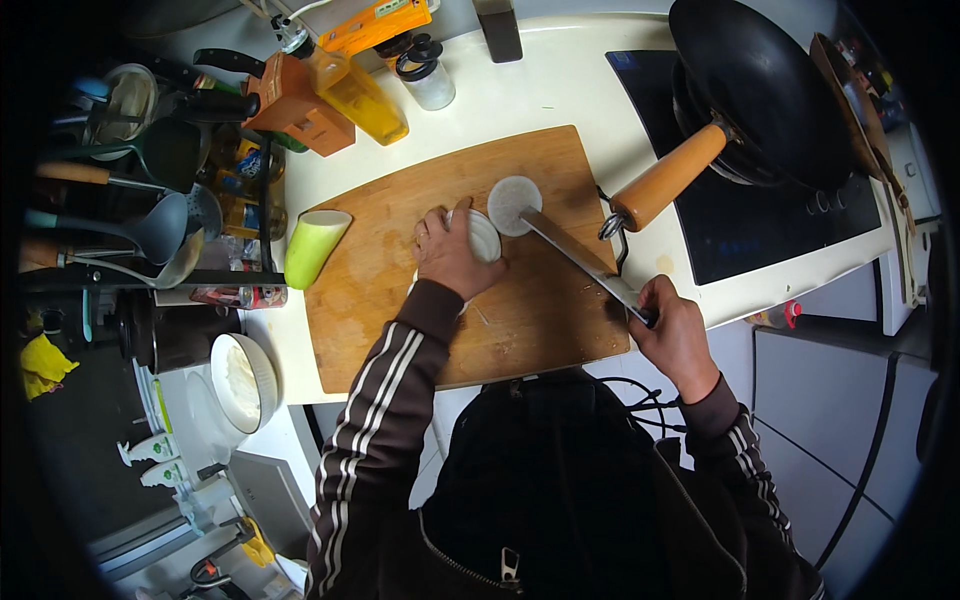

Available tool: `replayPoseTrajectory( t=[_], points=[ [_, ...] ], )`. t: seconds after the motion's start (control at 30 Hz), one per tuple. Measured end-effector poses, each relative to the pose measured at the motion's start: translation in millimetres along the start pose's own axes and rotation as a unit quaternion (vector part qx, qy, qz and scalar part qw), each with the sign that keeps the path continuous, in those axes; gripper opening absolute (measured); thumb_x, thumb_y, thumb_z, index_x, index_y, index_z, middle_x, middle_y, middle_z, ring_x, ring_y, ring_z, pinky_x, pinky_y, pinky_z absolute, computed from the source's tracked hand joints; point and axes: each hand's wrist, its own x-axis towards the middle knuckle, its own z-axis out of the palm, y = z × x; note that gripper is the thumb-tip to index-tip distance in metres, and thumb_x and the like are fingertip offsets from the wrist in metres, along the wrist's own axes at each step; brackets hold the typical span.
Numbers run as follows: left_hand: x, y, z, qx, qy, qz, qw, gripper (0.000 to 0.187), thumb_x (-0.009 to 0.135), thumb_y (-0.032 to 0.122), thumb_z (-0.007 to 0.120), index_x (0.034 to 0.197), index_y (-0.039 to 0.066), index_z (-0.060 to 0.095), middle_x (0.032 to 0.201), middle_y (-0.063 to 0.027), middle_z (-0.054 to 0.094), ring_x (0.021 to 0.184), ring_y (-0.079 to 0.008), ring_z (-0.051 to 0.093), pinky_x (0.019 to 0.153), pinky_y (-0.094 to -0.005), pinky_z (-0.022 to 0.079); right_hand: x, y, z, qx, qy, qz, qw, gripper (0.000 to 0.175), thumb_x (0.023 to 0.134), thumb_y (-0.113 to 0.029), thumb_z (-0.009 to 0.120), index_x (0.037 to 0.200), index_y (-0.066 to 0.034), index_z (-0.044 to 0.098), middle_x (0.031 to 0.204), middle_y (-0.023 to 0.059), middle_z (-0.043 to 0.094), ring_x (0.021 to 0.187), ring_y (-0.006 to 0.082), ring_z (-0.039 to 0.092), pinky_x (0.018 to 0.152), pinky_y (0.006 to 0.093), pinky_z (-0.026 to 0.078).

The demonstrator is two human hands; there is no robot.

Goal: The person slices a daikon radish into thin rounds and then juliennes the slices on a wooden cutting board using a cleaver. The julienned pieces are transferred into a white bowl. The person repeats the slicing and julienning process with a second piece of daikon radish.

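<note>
My left hand (459, 255) rests on a pale, round-cut vegetable (484, 237), probably radish, with its fingers curled over the top. Several thin layers show at the cut end; the rest is hidden under the palm. My right hand (673, 330) grips the handle of a kitchen knife (574, 255), whose blade points up and left across the wooden cutting board (375, 330). At the blade's tip lies one thin, round, whitish slice (511, 201), partly covered by the tip. A chunk with green skin (315, 247) and a pale cut end lies at the board's left edge.
Right of the board, a black wok (765, 90) sits on an induction hob (787, 232), its wooden handle (671, 176) reaching toward the board. Behind stand an oil bottle (356, 94), a glass jar (426, 79) and an orange knife block (296, 105). A utensil rack and a white bowl (244, 382) are at left.
</note>
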Motion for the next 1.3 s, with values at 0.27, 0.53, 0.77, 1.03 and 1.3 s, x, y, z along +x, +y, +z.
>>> replayPoseTrajectory(
  t=[0.27,0.53,0.77,1.03,1.3],
  points=[
    [7,4,-5,-0.028,-0.080,0.017,0.996,0.087,0.055,0.040,0.078,0.128,0.012,0.042,0.129,-0.0188,0.035,0.122,-0.0364,0.032,0.096,-0.0489,0.031,5,4,-4,0.007,0.004,-0.003,1.000,0.025,0.068,-0.007,0.066,0.083,-0.0056,0.047,0.055,0.0137,0.054,0.053,0.0336,0.058,0.050,0.0385,0.046],
    [75,31,2,-0.009,-0.086,0.000,0.996,0.062,0.062,0.030,0.079,0.109,0.001,0.051,0.102,-0.0206,0.059,0.099,-0.0327,0.057,0.085,-0.0391,0.046,0,8,-7,0.015,0.004,0.016,1.000,0.023,0.069,-0.006,0.066,0.083,-0.0050,0.047,0.057,0.0147,0.055,0.054,0.0340,0.058,0.051,0.0376,0.046],
    [83,5,-11,-0.264,-0.061,0.014,0.963,0.021,0.069,0.005,0.071,0.072,0.007,0.050,0.064,-0.0006,0.051,0.061,-0.0116,0.050,0.059,-0.0244,0.044,-5,10,-9,0.028,0.019,0.019,0.999,0.023,0.069,-0.004,0.064,0.084,-0.0041,0.047,0.059,0.0152,0.056,0.055,0.0337,0.058,0.050,0.0367,0.046],
    [-37,-59,-70,-0.093,0.112,0.340,0.929,0.018,0.063,0.004,0.064,0.076,0.003,0.051,0.091,-0.0134,0.053,0.086,-0.0343,0.052,0.074,-0.0404,0.045,-3,-5,-4,0.033,0.000,0.012,0.999,0.023,0.069,-0.002,0.064,0.083,-0.0031,0.046,0.062,0.0144,0.057,0.056,0.0299,0.059,0.052,0.0332,0.045],
    [-85,-98,-21,-0.070,0.062,0.347,0.933,0.024,0.063,0.007,0.064,0.084,0.002,0.054,0.100,-0.0155,0.053,0.096,-0.0357,0.052,0.088,-0.0422,0.043,-5,-24,6,0.017,-0.009,-0.025,0.999,0.023,0.068,-0.003,0.064,0.084,-0.0041,0.047,0.063,0.0144,0.057,0.055,0.0334,0.058,0.052,0.0356,0.046]
  ],
)
